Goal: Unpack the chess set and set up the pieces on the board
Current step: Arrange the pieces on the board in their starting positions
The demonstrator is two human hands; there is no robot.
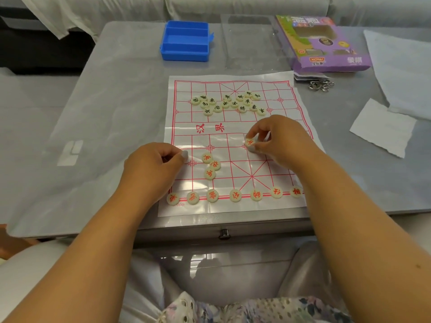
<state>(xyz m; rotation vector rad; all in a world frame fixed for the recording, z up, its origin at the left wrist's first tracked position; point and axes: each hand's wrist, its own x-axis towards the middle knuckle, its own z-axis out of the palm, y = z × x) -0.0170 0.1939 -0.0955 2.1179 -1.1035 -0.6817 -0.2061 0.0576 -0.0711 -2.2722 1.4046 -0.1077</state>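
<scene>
A plastic board sheet (233, 127) with a red grid lies on the grey table. Several cream pieces with black characters (227, 104) sit bunched on its far half. Several red-character pieces (235, 195) stand in a row along the near edge, and three more (211, 164) lie loose left of centre. My right hand (277, 138) pinches a red-character piece (250, 142) just above the board's right half. My left hand (154, 164) rests at the board's left edge with fingers curled; whether it holds a piece is hidden.
An open blue plastic case (186, 40) stands at the back. A clear plastic tray (249, 40) and a purple cardboard box (326, 43) lie behind the board. Metal rings (320, 85) and white papers (382, 127) lie at right. The table edge (224, 222) is near me.
</scene>
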